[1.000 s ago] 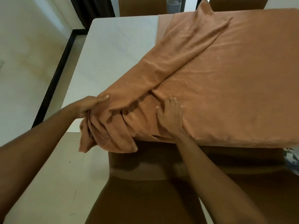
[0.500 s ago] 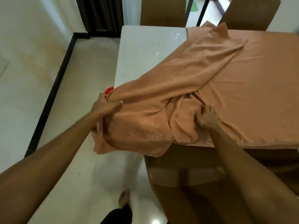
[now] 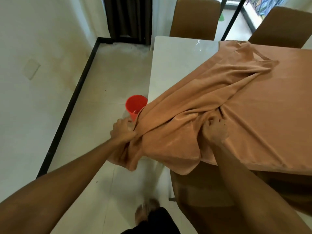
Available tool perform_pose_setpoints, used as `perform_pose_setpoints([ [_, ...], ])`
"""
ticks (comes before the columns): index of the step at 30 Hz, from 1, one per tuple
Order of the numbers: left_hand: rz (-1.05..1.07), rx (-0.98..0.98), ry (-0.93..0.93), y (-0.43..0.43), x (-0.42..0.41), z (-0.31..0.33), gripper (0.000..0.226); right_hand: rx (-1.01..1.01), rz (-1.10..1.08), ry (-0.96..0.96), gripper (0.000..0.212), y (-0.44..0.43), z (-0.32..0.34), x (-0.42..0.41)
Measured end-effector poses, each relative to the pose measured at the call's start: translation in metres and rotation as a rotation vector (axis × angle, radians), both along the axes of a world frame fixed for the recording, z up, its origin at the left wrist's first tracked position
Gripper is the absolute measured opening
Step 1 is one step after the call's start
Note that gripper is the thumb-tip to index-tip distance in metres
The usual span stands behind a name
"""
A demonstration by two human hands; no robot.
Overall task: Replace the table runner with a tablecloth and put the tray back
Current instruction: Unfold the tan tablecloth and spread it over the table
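An orange-brown tablecloth [image 3: 253, 102] covers the right part of the white table [image 3: 175, 65]. Its left portion is bunched into a diagonal fold that runs to the table's near left corner and hangs over the edge. My left hand [image 3: 122, 130] grips the bunched cloth just off the table's left side. My right hand [image 3: 215, 129] grips a fold of cloth on the table near the front edge. No tray or table runner shows in view.
A red bucket [image 3: 135, 104] stands on the tiled floor beside the table's left edge. Brown chairs sit at the far side [image 3: 194, 17], the far right [image 3: 280, 26] and the near side [image 3: 211, 200]. My feet [image 3: 146, 211] are below.
I have stepped left along the table. My left hand has pulled the bunched cloth past the left edge, and my right hand went from lying flat to gripping a fold. The red bucket came into view.
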State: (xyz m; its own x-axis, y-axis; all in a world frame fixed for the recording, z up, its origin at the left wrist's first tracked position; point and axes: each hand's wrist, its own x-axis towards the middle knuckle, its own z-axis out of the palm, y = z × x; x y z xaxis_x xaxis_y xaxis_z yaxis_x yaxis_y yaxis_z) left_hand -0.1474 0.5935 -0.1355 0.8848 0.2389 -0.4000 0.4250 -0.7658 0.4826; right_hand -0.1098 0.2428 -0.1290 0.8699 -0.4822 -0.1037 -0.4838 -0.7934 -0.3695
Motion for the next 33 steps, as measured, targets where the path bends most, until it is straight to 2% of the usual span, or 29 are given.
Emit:
perform_pose_setpoints([
  [2, -0.088, -0.103, -0.091, -0.010, 0.025, 0.006, 0.050, -0.012, 0.055, -0.092, 0.046, 0.000, 0.005, 0.014],
  [4, -0.204, -0.116, -0.144, -0.022, 0.058, 0.007, 0.031, 0.018, 0.141, -0.171, 0.038, -0.001, 0.008, 0.035],
  [7, -0.332, -0.052, -0.202, -0.044, 0.112, 0.008, 0.031, 0.068, 0.208, -0.255, 0.030, 0.000, 0.008, 0.074],
  [11, -0.472, 0.034, -0.190, -0.073, 0.186, -0.004, 0.038, 0.127, 0.242, -0.328, 0.036, 0.003, 0.002, 0.140],
  [17, -0.457, -0.114, -0.103, -0.126, 0.257, -0.006, 0.027, 0.048, 0.254, -0.238, 0.049, 0.009, -0.010, 0.218],
  [21, -0.460, -0.254, 0.104, -0.159, 0.294, 0.000, 0.030, 0.091, 0.171, -0.200, 0.064, 0.005, -0.019, 0.252],
  [26, -0.382, -0.713, 0.672, -0.177, 0.327, 0.017, 0.033, 0.202, 0.006, -0.019, 0.092, -0.015, -0.022, 0.281],
  [30, -0.321, -0.976, 0.799, -0.186, 0.349, 0.021, 0.035, 0.290, -0.068, 0.012, 0.091, -0.018, -0.018, 0.293],
  [33, -0.206, -1.180, 0.807, -0.187, 0.366, 0.021, 0.037, 0.336, -0.129, -0.064, 0.076, -0.020, -0.016, 0.290],
])
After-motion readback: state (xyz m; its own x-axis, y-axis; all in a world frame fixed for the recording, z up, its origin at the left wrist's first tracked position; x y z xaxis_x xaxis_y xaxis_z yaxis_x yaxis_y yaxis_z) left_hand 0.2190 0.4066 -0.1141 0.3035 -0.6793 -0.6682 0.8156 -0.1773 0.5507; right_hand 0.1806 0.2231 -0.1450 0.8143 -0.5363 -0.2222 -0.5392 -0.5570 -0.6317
